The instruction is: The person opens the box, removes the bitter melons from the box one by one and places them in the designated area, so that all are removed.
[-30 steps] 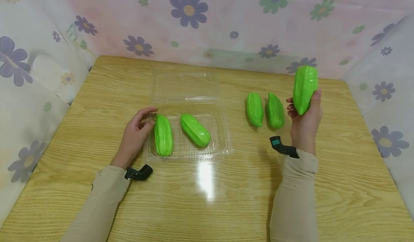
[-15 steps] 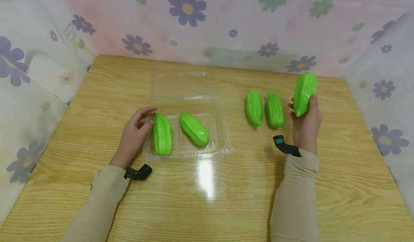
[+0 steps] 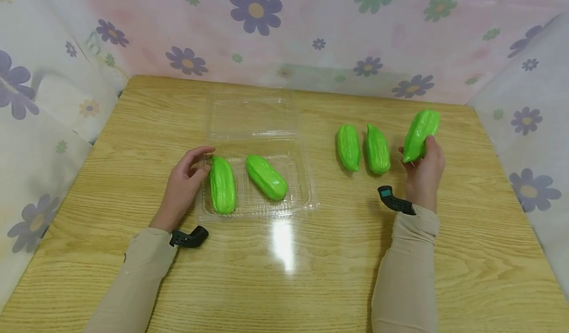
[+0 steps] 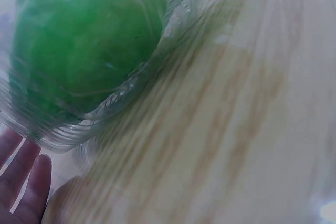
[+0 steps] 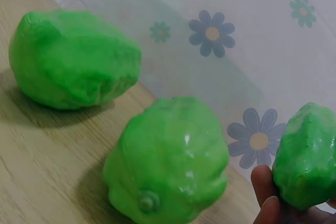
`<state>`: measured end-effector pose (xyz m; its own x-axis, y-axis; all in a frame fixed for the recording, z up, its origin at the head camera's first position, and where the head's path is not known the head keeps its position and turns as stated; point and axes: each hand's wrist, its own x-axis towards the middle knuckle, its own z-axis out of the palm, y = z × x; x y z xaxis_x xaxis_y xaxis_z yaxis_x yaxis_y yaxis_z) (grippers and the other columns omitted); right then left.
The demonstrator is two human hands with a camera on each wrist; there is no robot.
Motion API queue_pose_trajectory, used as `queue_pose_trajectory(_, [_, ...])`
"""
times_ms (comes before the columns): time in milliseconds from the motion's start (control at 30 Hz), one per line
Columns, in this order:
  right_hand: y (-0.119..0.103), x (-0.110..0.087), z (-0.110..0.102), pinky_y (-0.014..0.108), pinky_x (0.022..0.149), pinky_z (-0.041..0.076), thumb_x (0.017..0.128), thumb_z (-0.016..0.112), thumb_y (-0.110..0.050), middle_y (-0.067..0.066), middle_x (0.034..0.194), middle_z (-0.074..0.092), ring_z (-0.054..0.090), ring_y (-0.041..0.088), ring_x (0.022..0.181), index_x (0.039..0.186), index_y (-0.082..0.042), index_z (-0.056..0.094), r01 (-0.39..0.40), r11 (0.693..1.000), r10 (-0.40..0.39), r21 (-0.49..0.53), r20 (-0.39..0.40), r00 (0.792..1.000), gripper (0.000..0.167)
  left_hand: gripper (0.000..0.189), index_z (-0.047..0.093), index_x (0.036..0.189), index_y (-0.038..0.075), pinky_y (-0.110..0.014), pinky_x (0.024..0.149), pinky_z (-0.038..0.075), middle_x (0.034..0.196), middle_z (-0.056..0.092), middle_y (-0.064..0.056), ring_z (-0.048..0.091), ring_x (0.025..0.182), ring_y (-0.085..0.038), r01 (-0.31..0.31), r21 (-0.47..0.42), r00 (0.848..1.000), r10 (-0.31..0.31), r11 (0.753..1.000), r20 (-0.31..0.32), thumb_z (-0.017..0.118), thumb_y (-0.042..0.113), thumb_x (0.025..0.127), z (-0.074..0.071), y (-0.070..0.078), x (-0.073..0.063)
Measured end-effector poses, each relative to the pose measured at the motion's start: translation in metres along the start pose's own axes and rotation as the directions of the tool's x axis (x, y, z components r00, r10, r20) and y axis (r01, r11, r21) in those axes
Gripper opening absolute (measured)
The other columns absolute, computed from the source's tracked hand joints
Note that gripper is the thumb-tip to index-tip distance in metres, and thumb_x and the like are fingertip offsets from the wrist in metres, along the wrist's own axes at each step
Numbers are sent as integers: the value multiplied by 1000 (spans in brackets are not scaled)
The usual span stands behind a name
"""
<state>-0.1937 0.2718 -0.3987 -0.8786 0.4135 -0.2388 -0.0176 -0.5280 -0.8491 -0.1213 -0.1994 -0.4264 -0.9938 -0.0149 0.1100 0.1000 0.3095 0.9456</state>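
Right hand (image 3: 424, 175) is clamped on a shiny green fruit (image 3: 421, 131), thumb laid along its side and fingers round the other, so that one's definitely in the grip. The fruit sits at the far end of the hand, with its narrower tip slanting back toward the person and a bit to the left. Just left of that hand, two more fruits, an inner one (image 3: 378, 150) and an outer one (image 3: 348, 147), lie side by side on the wooden table (image 3: 329, 278), a small gap between them. Way over to the left, well apart from the right hand, there's a clear plastic container (image 3: 306, 189) with its lid (image 3: 253, 115) laid back on the far side. Left hand (image 3: 182, 187) is at the container's left edge, fingers apart and loosely bent, not gripping anything; can't tell if the fingertips actually touch the plastic. Right beside those fingers, inside the container, is one upright-ish fruit (image 3: 223, 185), and farther right of it a tilted one (image 3: 266, 177). Both wrists wear little black gadgets at the cuffs of beige sleeves (image 3: 406, 278), and beyond the hands hangs a pinkish flowery cloth (image 3: 293, 21).
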Motion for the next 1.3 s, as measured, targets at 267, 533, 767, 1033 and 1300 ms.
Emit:
queue_pose_trajectory(267, [-3, -2, -2, 21, 63, 42, 88, 55, -31, 3, 108, 43, 48, 15, 87, 117, -10, 47, 3, 973, -14, -231, -49, 999, 36, 35, 49, 124, 7, -31, 89, 38, 125, 50, -5, 44, 114, -19, 1, 0, 1000, -1, 1000, 5, 48, 5, 90, 1, 23, -5])
queue_pose_trajectory(533, [-4, -1, -4, 19, 62, 37, 85, 56, -41, -3, 105, 43, 42, 9, 83, 123, -13, 45, -73, 901, 29, -428, -108, 994, 49, 34, 49, 124, 6, -30, 89, 37, 125, 49, -7, 42, 116, -20, 6, -7, 1000, -6, 1000, 4, 48, 5, 90, 1, 25, -5])
queue_pose_trajectory(767, [-4, -1, -6, 20, 73, 35, 84, 54, -47, -5, 110, 41, 40, 7, 90, 132, -14, 39, -88, 838, 63, -538, -64, 996, 60, 34, 49, 124, 7, -32, 90, 37, 125, 49, -6, 42, 116, -19, 11, -3, 1000, -11, 1000, 5, 48, 7, 90, 1, 26, -5])
queue_pose_trajectory(1033, [-1, 3, -3, 23, 88, 31, 85, 51, -48, -1, 126, 36, 37, 7, 103, 138, -14, 32, -115, 764, 89, -635, -72, 993, 66, 34, 49, 124, 7, -30, 89, 37, 125, 50, -6, 42, 116, -19, 13, -8, 1000, -13, 1000, 3, 48, 6, 90, 1, 25, -5])
queue_pose_trajectory(1300, [0, 3, -3, 19, 58, 38, 85, 51, -48, -6, 110, 40, 41, 8, 68, 139, -15, 29, -108, 726, 83, -680, -70, 994, 67, 34, 50, 124, 7, -30, 88, 37, 124, 50, -6, 43, 115, -21, 10, -12, 1000, -10, 1000, 1, 48, 5, 90, 1, 24, -4])
